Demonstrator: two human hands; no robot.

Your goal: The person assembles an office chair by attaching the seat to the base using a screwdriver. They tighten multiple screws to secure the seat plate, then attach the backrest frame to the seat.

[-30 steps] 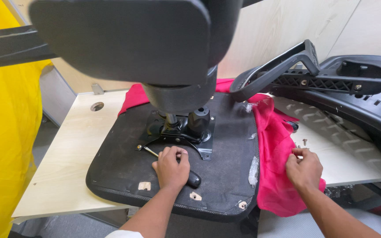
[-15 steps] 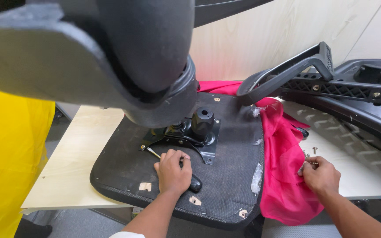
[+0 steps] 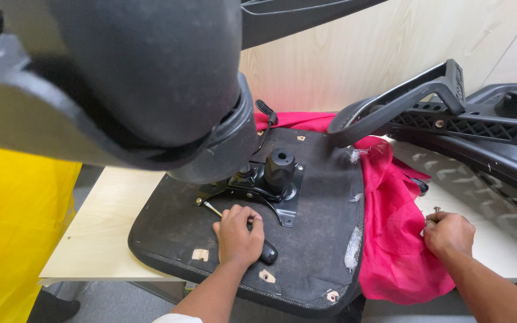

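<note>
An upturned chair seat (image 3: 324,239) with a black fabric underside lies on a pale wooden table (image 3: 103,239). A black metal mechanism plate (image 3: 270,179) with a round socket is fixed at its middle. My left hand (image 3: 236,236) is closed over the mechanism's lever, between its bare metal rod (image 3: 210,208) and its black grip (image 3: 268,252). My right hand (image 3: 449,234) is a closed fist at the right edge of a pink cloth (image 3: 396,239), and a small screw (image 3: 436,210) sticks up from its fingers.
A large dark blurred chair part (image 3: 139,78) hangs close to the camera at the upper left. A black armrest (image 3: 402,101) and a ribbed black plastic chair back (image 3: 498,149) lie at the right. Something yellow (image 3: 13,239) stands left of the table.
The view has dropped closer and the dark part now fills more of the top. My right hand has drifted right along the cloth's edge. My left hand stays on the lever.
</note>
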